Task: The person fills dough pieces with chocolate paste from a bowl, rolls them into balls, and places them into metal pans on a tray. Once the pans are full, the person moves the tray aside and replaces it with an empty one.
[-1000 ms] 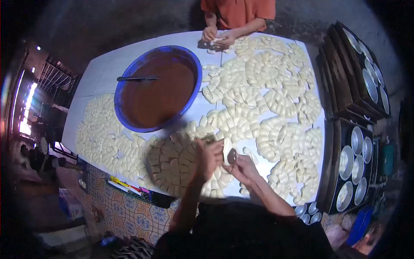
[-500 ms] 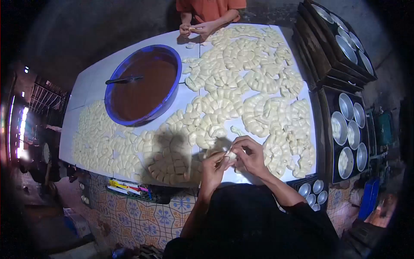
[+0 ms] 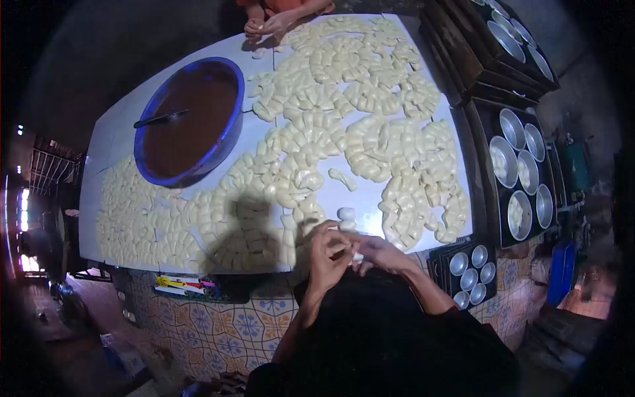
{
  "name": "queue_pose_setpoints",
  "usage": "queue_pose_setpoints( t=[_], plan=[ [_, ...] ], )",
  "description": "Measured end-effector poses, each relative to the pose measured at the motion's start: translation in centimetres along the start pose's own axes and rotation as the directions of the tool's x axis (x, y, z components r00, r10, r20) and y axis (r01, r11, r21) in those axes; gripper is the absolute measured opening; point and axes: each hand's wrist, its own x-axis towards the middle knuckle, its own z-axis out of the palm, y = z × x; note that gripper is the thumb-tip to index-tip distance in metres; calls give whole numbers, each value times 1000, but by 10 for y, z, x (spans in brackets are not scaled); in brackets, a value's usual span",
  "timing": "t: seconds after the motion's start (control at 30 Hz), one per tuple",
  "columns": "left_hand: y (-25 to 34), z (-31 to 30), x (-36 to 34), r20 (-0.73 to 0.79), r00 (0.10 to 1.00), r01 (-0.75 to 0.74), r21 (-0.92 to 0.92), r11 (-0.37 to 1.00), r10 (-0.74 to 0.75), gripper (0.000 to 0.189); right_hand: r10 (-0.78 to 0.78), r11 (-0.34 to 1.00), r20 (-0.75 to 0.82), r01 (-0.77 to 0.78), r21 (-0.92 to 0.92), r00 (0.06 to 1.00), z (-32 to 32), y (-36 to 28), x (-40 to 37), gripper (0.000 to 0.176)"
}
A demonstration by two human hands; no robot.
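Observation:
My left hand (image 3: 329, 257) and my right hand (image 3: 380, 255) meet at the table's near edge, fingers closed round a small piece of white dough (image 3: 358, 257). Just beyond them, two smooth white dough balls (image 3: 346, 214) lie on the white table. A loose, twisted dough strip (image 3: 342, 178) rests a little farther away. Many pale dough pieces (image 3: 317, 135) spread over the tabletop in overlapping rows and curves. The shadow of a head falls over those to the left of my hands.
A blue basin (image 3: 239, 126) of brown filling with a dark-handled utensil (image 3: 161, 118) stands at the left. A co-worker's hands (image 3: 268, 28) are at the far edge. Trays with round metal tins (image 3: 518, 165) are at the right; colored tools (image 3: 185, 285) lie below the table's near edge.
The view has shifted, so the table appears farther up and left. My hands have come back nearer my body, and two dough balls now show beyond them.

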Motion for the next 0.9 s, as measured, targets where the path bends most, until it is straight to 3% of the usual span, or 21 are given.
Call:
queue_pose_setpoints(
  t=[0.03, 0.07, 0.1, 0.17, 0.23, 0.3, 0.33, 0.43, 0.47, 0.5, 0.57, 0.63, 0.67, 0.7, 0.77, 0.83, 0.87, 0.9],
  plan=[
    [18, 2, -6, 65, 980, 198, -299, 934, -187, 44, 157, 957, 172, -193, 217, 973, 2, -8, -12, 49],
    [21, 0, -9, 53, 983, 182, -323, 929, -174, 45, 91, 971, 113, -113, 210, 989, 3, -2, -17, 47],
    [22, -2, -11, 42, 986, 165, -348, 923, -161, 46, -5, 999, -78, 9, 44, 997, -2, 10, -13, 47],
    [5, -5, -16, -160, 983, 50, -217, 975, -86, 47, -273, 930, -381, 141, -338, 884, -14, 37, 2, 45],
    [17, -9, -10, -310, 904, 193, -317, 929, -293, 39, -216, 955, -517, 69, -289, 828, -19, 51, 9, 42],
    [3, -20, -9, -389, 884, 165, -257, 952, -258, 32, -267, 961, -481, 190, -202, 835, -24, 69, 18, 43],
    [1, -25, -10, -391, 887, 154, -252, 955, -246, 31, -443, 858, -470, 209, -469, 764, -25, 70, 19, 39],
    [-6, -32, -16, -402, 885, 132, -266, 955, -234, 26, -166, 816, -345, -68, -574, 924, -38, 57, 17, 37],
    [-7, -34, -18, -398, 883, 139, -281, 950, -247, 25, -258, 718, -332, -50, -695, 907, -45, 51, 24, 35],
    [-6, -36, -18, -396, 882, 140, -295, 945, -254, 24, -474, 672, -284, 133, -729, 833, -52, 50, 32, 34],
    [-2, -36, -16, -363, 883, 199, -281, 939, -296, 19, -513, 490, -167, 127, -863, 842, -47, -7, 40, 35],
    [6, -30, -17, -337, 890, 226, -262, 938, -308, 17, -530, 349, 46, 267, -898, 847, -37, -42, 67, 38],
    [-3, -30, -17, -313, 900, 216, -286, 934, -304, 15, -652, 34, 245, 351, -936, 717, -45, -30, 95, 38],
    [-4, -28, -17, -301, 915, 202, -238, 950, -269, 15, -600, -70, 302, 328, -942, 740, -48, -31, 109, 35],
    [-3, -24, -15, -279, 939, 167, -145, 975, -202, 17, -573, -138, 354, 339, -931, 739, -60, -17, 134, 32],
    [-1, -24, -17, -275, 943, 160, -126, 979, -189, 13, -510, 1, 332, 386, -922, 794, -71, -18, 133, 25],
    [-2, -25, -19, -291, 941, 140, -121, 983, -170, 12, -614, 34, 320, 430, -902, 721, -81, -3, 143, 20],
    [-4, -27, -24, -312, 937, 126, -117, 985, -157, 11, -444, 250, 214, 349, -903, 870, -66, -30, 120, 19]
  ],
)
